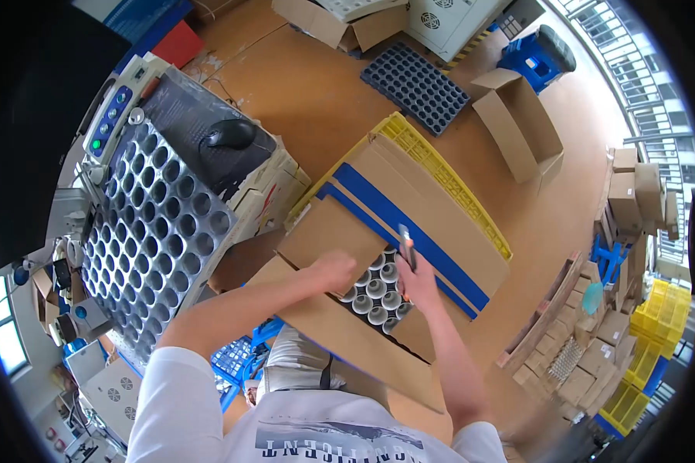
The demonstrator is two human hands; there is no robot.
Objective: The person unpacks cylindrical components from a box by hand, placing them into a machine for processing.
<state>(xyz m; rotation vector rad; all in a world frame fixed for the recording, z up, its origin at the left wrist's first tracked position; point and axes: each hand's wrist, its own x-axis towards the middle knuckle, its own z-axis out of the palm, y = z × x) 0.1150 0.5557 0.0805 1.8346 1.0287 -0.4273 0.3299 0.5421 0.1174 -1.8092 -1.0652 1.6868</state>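
A cardboard box stands in front of me with its flaps (417, 193) folded out, and blue tape (409, 239) runs along the far one. Inside it, several white cylindrical cups (376, 288) stand upright in rows. My right hand (417, 284) is closed around a utility knife (406, 245), its tip pointing away from me above the far edge of the opening. My left hand (334, 272) is curled closed at the left side flap (332, 231), beside the opening; whatever its fingers may grip is hidden.
A yellow crate (455, 201) shows beyond the box. On the left is a metal tray of round holes (158, 224), with a black mouse (232, 134) beyond it. A dark cell tray (415, 87) and an open carton (517, 123) lie on the floor; stacked cartons (571, 316) stand at right.
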